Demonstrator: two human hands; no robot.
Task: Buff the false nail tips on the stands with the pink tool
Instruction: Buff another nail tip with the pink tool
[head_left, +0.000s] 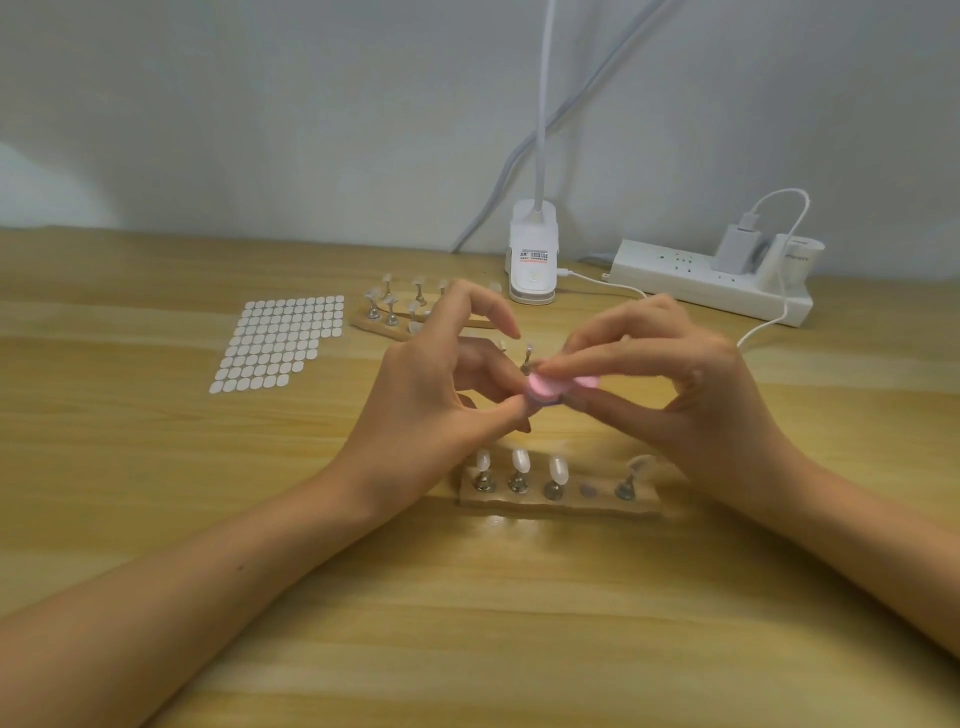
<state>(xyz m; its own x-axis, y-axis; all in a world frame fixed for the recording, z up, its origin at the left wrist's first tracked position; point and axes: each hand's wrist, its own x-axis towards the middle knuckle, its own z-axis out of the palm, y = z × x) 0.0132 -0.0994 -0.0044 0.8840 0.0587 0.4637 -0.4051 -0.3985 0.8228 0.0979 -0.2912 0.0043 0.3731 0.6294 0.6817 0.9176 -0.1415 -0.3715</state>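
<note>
My right grip (675, 384) holds the pink tool (545, 388) by its right end, thumb beneath and fingers curled over the top. The tool lies nearly level between my two grips and looks blurred. My left grip (436, 395) has thumb and forefinger pinched on a small piece (521, 410) under the tool's left end. I cannot make out what the piece is. My other left fingers arch loosely above it. A metal peg (527, 359) shows just beyond the tool.

Just below both grips, on the wooden surface (467, 623), sits the near stand (561, 508). Four upright pegs on it carry nail tips (520, 460), and one slot (587, 489) between them is bare. The far stand (375, 326), with more tips, lies beyond my left grip. A sheet of white stickers (280, 340) lies further left. Beyond my right grip are a white clip lamp (532, 260) and a power strip (691, 283).
</note>
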